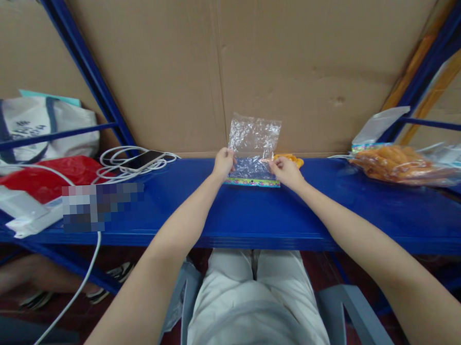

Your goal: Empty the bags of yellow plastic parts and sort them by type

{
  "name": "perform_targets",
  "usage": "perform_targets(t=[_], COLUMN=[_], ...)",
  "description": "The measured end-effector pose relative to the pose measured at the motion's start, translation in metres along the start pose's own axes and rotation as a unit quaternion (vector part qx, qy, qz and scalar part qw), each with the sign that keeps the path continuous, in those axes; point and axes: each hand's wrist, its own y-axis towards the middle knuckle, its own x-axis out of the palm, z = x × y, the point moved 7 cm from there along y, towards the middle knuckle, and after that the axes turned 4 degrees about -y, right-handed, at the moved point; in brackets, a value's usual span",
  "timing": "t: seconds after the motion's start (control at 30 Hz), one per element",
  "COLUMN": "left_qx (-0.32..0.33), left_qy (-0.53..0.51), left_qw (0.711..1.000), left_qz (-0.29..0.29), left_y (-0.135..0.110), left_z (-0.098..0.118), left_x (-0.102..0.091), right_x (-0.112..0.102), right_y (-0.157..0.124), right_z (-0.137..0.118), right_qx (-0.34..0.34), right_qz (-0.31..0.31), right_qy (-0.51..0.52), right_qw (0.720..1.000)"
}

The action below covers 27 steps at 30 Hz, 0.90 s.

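Note:
A small clear plastic bag with a colourful printed strip along its lower edge stands up from the blue shelf. My left hand pinches the bag's left side. My right hand pinches its right side near the middle. Both hands are closed on the plastic. An orange item lies just behind my right hand, partly hidden by it.
A phone on coiled white cables lies to the left, beside a red bag, a white tote and a white charger. A bag of orange snacks lies to the right. Cardboard backs the shelf.

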Motion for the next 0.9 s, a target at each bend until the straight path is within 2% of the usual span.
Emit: perform_targets(t=[0.07,0.17,0.3,0.43,0.57,0.7,0.8,0.9], left_qx=[0.011,0.02,0.034,0.044,0.043,0.043,0.049,0.051], left_qy=[-0.014,-0.041,-0.068,-0.079,-0.085,-0.079,-0.078,-0.081], left_qw=[1.0,0.999,0.997,0.996,0.995,0.996,0.995,0.995], left_qz=[0.009,0.012,0.014,0.016,0.019,0.024,0.032,0.023], left_y=[0.001,0.002,0.003,0.001,-0.002,-0.001,-0.001,-0.001], left_z=[0.0,0.0,0.002,0.006,0.009,0.007,0.006,0.007], left_x=[0.0,0.002,0.002,0.002,0.002,0.002,0.001,0.002], right_x=[-0.003,-0.003,-0.003,-0.006,-0.002,0.012,0.021,0.023], right_y=[-0.002,-0.007,-0.014,-0.016,-0.008,0.002,0.002,-0.001], right_z=[-0.006,-0.014,-0.022,-0.024,-0.011,0.01,0.022,0.024], right_qx=[-0.028,-0.021,-0.01,-0.007,0.005,0.05,0.109,0.154], right_qz=[0.018,0.003,-0.012,-0.005,-0.008,-0.035,-0.051,-0.058], right_qy=[-0.115,-0.231,-0.291,-0.296,-0.228,-0.043,0.121,0.193], right_qw=[0.993,0.973,0.957,0.955,0.974,0.997,0.985,0.967])
